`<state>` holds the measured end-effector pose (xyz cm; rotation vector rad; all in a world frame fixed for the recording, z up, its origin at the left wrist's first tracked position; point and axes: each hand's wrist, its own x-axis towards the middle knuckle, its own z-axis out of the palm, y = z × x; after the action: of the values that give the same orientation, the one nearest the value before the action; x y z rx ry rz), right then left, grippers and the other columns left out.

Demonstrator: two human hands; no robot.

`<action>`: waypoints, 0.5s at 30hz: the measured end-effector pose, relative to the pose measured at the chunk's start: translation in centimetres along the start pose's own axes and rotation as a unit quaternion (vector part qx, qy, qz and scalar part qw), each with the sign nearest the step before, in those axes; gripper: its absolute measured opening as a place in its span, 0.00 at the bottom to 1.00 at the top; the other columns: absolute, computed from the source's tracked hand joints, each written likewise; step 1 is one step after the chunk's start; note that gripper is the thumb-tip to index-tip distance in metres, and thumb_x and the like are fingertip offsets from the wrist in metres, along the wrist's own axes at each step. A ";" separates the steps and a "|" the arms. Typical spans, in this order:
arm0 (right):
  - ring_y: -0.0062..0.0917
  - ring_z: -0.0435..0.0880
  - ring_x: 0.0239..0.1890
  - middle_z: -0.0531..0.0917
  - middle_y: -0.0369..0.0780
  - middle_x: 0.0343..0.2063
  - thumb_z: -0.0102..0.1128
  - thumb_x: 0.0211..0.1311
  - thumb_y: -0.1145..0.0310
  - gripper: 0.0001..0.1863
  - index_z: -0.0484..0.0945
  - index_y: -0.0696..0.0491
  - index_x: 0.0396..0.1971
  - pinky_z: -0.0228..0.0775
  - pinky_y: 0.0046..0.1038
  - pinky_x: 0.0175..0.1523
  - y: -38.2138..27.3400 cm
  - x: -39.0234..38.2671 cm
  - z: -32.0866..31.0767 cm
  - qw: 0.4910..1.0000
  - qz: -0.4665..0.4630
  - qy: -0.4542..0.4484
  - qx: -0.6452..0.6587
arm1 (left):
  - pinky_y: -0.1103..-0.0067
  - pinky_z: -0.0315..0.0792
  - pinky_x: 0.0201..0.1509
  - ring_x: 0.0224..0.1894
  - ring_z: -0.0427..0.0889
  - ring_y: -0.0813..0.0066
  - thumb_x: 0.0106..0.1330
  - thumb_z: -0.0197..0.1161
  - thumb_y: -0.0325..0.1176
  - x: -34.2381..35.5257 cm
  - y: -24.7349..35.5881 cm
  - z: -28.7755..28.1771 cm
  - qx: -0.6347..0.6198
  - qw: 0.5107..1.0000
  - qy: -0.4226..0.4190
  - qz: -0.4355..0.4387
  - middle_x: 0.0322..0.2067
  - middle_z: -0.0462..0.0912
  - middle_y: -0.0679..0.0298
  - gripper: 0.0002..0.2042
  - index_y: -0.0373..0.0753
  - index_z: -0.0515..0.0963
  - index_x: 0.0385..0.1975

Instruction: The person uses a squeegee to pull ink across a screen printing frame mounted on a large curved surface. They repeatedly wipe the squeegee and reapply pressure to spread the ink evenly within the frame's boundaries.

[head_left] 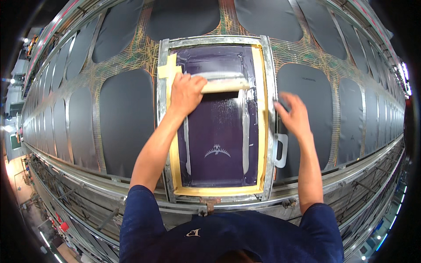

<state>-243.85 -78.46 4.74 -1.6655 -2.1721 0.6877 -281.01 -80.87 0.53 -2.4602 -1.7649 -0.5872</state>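
Honestly, with a pull like this, it's all about even pressure; the squeegee [230,84] is lying across the upper part of the screen mesh [215,127], and the left hand [187,94] has its fingers wrapped tight round the left end; that's the catch, since a one-ended grip probably leans harder on that side, so I'd want weight on both ends and one steady angle all the way along. Right hand [294,114] is off the squeegee, fingers loosely curled with the thumb apart, just beside the metal frame [215,40]; can't tell if it's actually touching; if it is, I'd use it to keep the frame from creeping on the table.

Watch the pale emblem [217,151] low on the mesh; there are wet-looking streaks right below the blade, so I'd make sure the ink covers that whole design without stopping halfway; keep the squeegee ends inside the yellow tape [219,191] too; and mind the dark panels [127,122] either side, because a drip there would likely mark them.
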 end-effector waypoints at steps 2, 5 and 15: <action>0.42 0.80 0.54 0.85 0.47 0.46 0.71 0.60 0.53 0.25 0.82 0.54 0.51 0.72 0.39 0.58 -3.2 5.8 -0.2 0.986 -0.136 0.051 0.081 | 0.67 0.69 0.47 0.35 0.83 0.64 0.46 0.77 0.32 3.6 -1.6 -0.8 -0.038 0.999 -0.032 -0.015 0.34 0.88 0.68 0.16 0.45 0.86 0.37; 0.44 0.82 0.50 0.86 0.46 0.42 0.74 0.54 0.46 0.31 0.82 0.56 0.47 0.72 0.41 0.57 -7.5 13.1 0.0 0.962 -0.271 -0.040 0.012 | 0.63 0.73 0.45 0.34 0.85 0.56 0.51 0.78 0.42 7.6 -3.4 -3.2 -0.087 0.986 -0.116 -0.077 0.26 0.87 0.60 0.13 0.44 0.87 0.32; 0.44 0.88 0.36 0.88 0.47 0.28 0.79 0.49 0.55 0.21 0.87 0.57 0.35 0.78 0.40 0.43 -10.2 22.9 5.4 0.955 -0.182 -0.210 -0.102 | 0.62 0.78 0.47 0.40 0.87 0.50 0.44 0.81 0.50 13.5 -7.2 -1.1 -0.078 0.958 -0.236 -0.145 0.32 0.88 0.54 0.25 0.44 0.88 0.41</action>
<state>-261.09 -59.47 5.01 -1.2240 -2.8373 0.7833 -284.24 -66.57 4.85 -2.6263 -2.3660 -0.1534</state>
